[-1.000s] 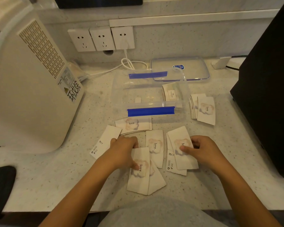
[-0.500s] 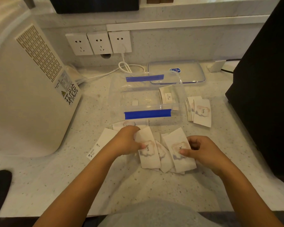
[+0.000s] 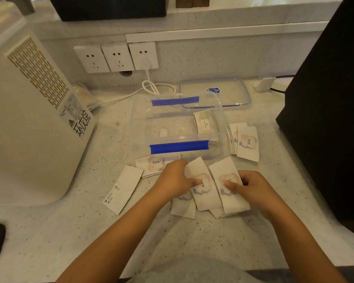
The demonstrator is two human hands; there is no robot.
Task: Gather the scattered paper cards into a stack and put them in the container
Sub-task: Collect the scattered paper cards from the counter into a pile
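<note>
Under my two hands, on the speckled counter (image 3: 90, 231): a loose overlap of paper cards, pastel blot and the word "love." printed on each. My left hand (image 3: 173, 179) pinches one card (image 3: 202, 186) by its edge, thumb on its face; my right hand (image 3: 251, 188) grips a second card (image 3: 229, 188), thumb across the print. More cards poke out beneath them (image 3: 183, 207).

Left of these: one card face down (image 3: 123, 188), small icons and fine print too small to read; beside it a few cards face up (image 3: 154, 163), "love." legible.

Just behind: the clear container (image 3: 143, 127) with blue clips on its near and far rims, some cards (image 3: 204, 123) leaning at its right end, writing illegible. Right of the container: a short stack fanned on the counter (image 3: 246, 142), top card reading "love."

Further back: the clear lid (image 3: 231, 92), blue label unreadable; three wall sockets (image 3: 117, 57), a white cable (image 3: 151, 87) plugged into the rightmost.

Far left: a white appliance (image 3: 23, 123) with a yellow warning triangle and large Chinese characters. Far right: a black box (image 3: 331, 119).
</note>
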